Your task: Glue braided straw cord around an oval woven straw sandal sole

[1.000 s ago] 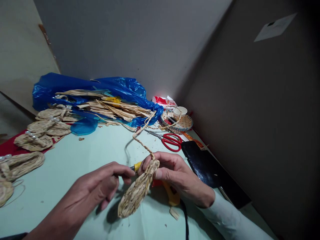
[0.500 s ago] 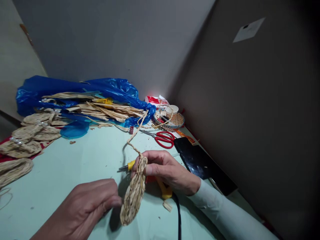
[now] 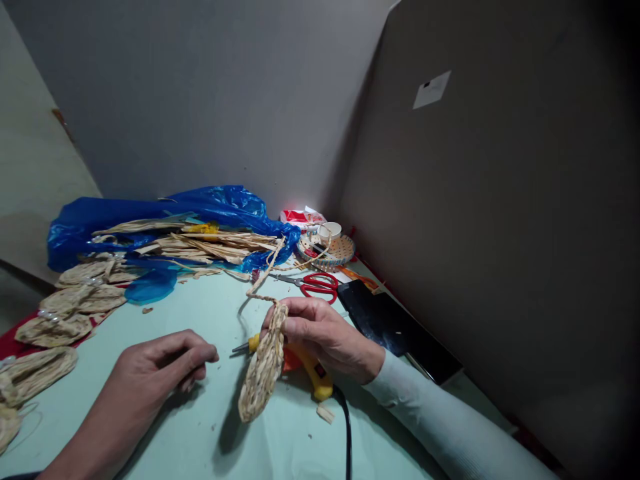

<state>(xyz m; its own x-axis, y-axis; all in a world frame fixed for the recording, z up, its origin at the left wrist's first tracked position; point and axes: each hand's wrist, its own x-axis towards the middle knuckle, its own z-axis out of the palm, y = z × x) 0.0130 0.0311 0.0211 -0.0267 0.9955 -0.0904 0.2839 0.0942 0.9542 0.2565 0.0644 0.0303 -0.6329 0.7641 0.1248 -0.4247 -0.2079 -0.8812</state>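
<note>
My right hand [image 3: 325, 333] pinches the upper end of a small braided straw sole [image 3: 263, 370] between thumb and fingers. The sole hangs tilted above the table, its rounded end toward me. From its top a twisted straw cord [image 3: 261, 283] runs back toward the straw pile. Behind the sole and under my right hand lies a yellow glue gun [image 3: 320, 380], partly hidden, with its dark nozzle pointing left. My left hand [image 3: 167, 367] is apart from the sole, to its left. Its fingers are curled in with the thumb against them, and nothing shows in them.
Straw strips [image 3: 215, 245] lie on a blue plastic bag [image 3: 110, 217] at the back. Finished-looking straw slippers [image 3: 75, 307] line the left side. Red-handled scissors [image 3: 320, 287], a woven basket [image 3: 340, 252] with a white cup [image 3: 329, 231], and a black phone-like slab [image 3: 373, 320] stand right of centre.
My left hand has drawn back to the left, away from the sole, and its fingers have loosened a little. My right hand keeps its hold on the sole. The camera view has shifted.
</note>
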